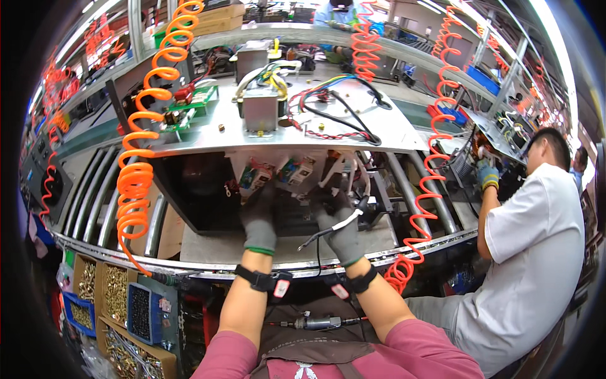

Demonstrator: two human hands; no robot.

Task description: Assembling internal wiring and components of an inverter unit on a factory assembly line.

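Note:
Both my hands wear grey gloves and reach into a black metal case (pixel 202 215) under a raised silvery metal panel (pixel 208 129). My left hand (pixel 259 221) is just below a small circuit board (pixel 257 174) on the wall inside; its fingers are lost in shadow. Farther right, my right hand (pixel 338 221) is beside a white-sleeved cable (pixel 346 221) with a dark lead end. Shade hides its fingertips too, so whether either hand grips anything is unclear. A second board (pixel 297 172) sits between them. On top of the panel are a transformer (pixel 261 110), a green circuit board (pixel 192 107) and bundled coloured wires.
The case rests on a roller conveyor (pixel 104 196). Orange coiled air hoses hang at the left (pixel 136 183) and right (pixel 435 164). Bins of screws (pixel 115 294) stand at lower left. A powered screwdriver (pixel 319 323) lies across my lap. A co-worker (pixel 536 252) works close on the right.

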